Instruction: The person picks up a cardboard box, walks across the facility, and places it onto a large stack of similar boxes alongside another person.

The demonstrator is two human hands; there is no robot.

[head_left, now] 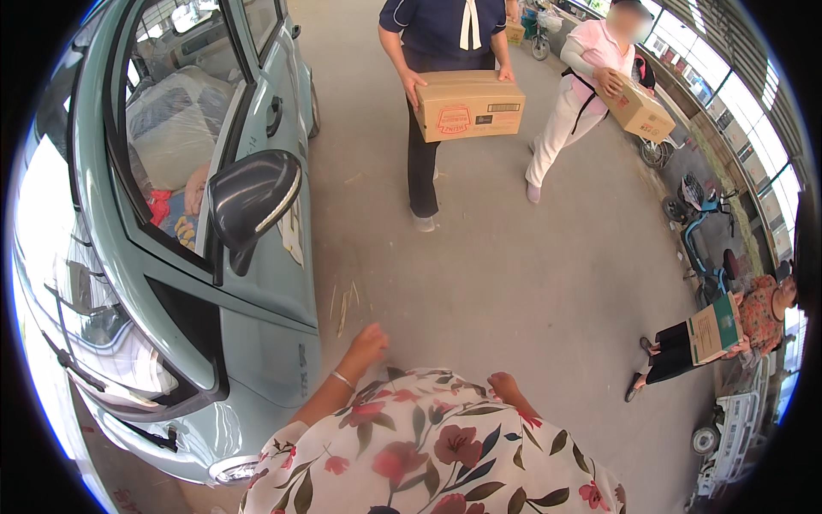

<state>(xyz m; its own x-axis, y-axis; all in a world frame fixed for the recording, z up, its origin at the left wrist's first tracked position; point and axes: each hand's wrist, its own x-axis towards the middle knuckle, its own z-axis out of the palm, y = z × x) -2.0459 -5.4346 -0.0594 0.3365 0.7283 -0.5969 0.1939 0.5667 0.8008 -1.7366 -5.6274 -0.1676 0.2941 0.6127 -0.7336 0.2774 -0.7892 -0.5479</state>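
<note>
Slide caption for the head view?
Left hand nearer the car than right hand, both seemingly empty, while people hold boxes.

Grey, dusty-looking floor (479,274) with pale straw-like scraps (344,313) lying left of centre; ribbed roof (745,38) at upper right, bright dark-framed window openings (743,101) below it showing daylight, and a blue two-wheeler (706,231) parked along that side, edges bending toward the rim.

The head-worn fisheye looks down and forward. The floral blouse (437,454) is nearest; the concrete floor (479,283) stretches beyond.
</note>
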